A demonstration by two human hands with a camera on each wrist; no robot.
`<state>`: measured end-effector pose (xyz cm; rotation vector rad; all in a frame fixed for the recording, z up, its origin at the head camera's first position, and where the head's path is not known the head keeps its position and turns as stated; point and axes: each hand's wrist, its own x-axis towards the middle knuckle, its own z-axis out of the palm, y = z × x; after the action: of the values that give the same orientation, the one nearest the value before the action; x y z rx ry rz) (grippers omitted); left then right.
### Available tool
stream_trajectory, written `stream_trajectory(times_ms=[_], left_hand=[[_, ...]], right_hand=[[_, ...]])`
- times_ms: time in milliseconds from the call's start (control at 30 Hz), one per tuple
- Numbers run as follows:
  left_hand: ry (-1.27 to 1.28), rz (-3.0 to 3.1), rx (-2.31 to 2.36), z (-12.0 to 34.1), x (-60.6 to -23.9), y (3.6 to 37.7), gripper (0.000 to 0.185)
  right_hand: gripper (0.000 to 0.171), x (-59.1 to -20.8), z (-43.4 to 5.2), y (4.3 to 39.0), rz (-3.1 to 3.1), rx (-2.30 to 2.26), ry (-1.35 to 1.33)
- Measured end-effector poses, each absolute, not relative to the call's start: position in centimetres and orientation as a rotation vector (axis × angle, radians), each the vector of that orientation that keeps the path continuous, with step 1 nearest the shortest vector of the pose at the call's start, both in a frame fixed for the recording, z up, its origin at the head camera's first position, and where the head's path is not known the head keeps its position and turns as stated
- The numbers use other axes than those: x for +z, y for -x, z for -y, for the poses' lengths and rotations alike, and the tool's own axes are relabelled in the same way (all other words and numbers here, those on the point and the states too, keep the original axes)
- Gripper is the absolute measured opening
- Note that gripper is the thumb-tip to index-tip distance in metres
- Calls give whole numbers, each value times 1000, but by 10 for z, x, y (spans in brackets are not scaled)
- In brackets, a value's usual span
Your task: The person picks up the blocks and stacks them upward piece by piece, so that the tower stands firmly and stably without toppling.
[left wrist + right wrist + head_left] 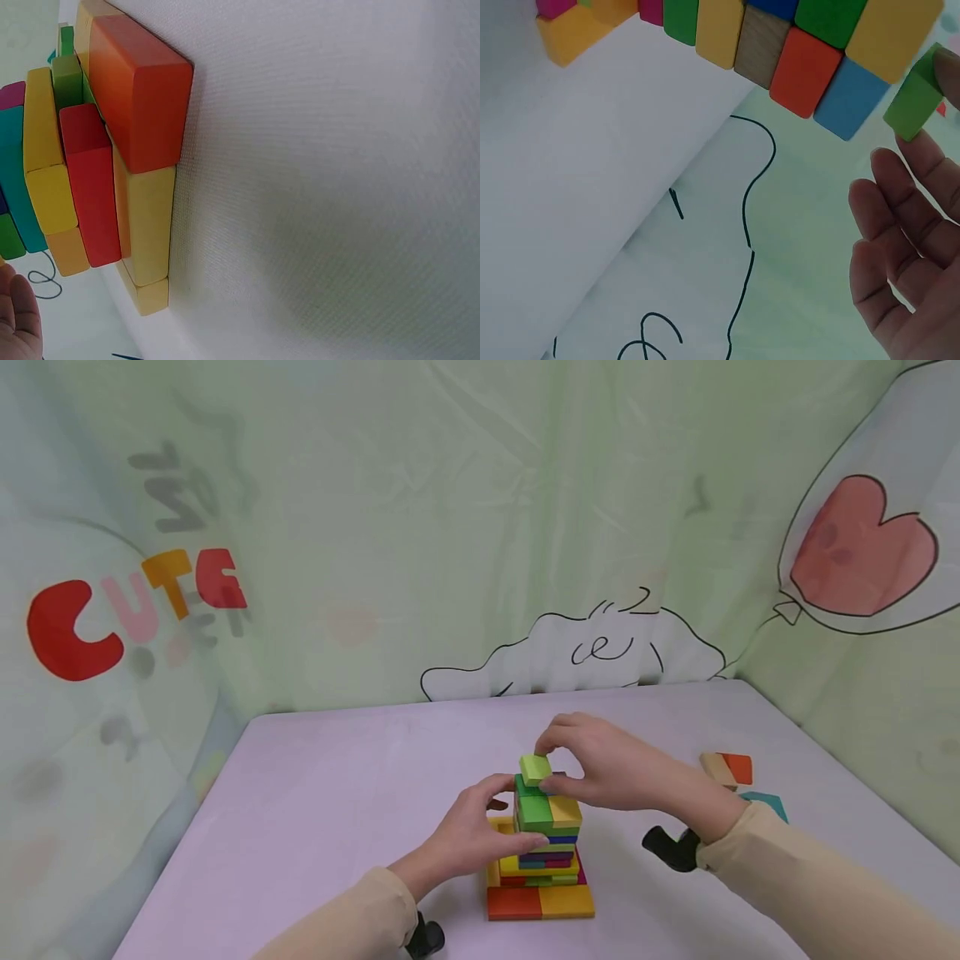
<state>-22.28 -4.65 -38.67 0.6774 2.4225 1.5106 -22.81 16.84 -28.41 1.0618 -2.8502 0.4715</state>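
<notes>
A tower of colored wooden blocks (536,814) stands on the table, several layers high. My left hand (468,831) holds it at its left side, the thumb lying across the front face and the index finger bent near the upper part. At the top, my right hand (607,760) pinches a light green block (536,769) between thumb and index finger. That green block (913,101) also shows in the right wrist view, beside a yellow block at the tower's end; the other fingers are loosely bent. Lower layers with red and orange blocks (142,90) fill the left wrist view.
Orange and yellow flat blocks (540,902) lie at the tower's front foot. To the right, loose blocks, one orange (738,768) and one teal (768,803), lie on the pale table (360,793). A printed curtain (480,527) hangs behind the table.
</notes>
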Motion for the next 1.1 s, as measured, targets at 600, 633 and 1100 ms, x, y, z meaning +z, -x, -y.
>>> stream_trajectory(times_ms=[600,633,1100], left_hand=[[-671,-2424,1503,45,-387,224,61],[-669,-2423,1506,45,-387,224,61],[-680,-2423,1513,46,-387,223,61]], right_hand=[[24,-288,-162,232,2931,485,-1051],[24,-288,-162,232,2933,487,-1052],[23,-287,-160,230,2936,496,-1064]])
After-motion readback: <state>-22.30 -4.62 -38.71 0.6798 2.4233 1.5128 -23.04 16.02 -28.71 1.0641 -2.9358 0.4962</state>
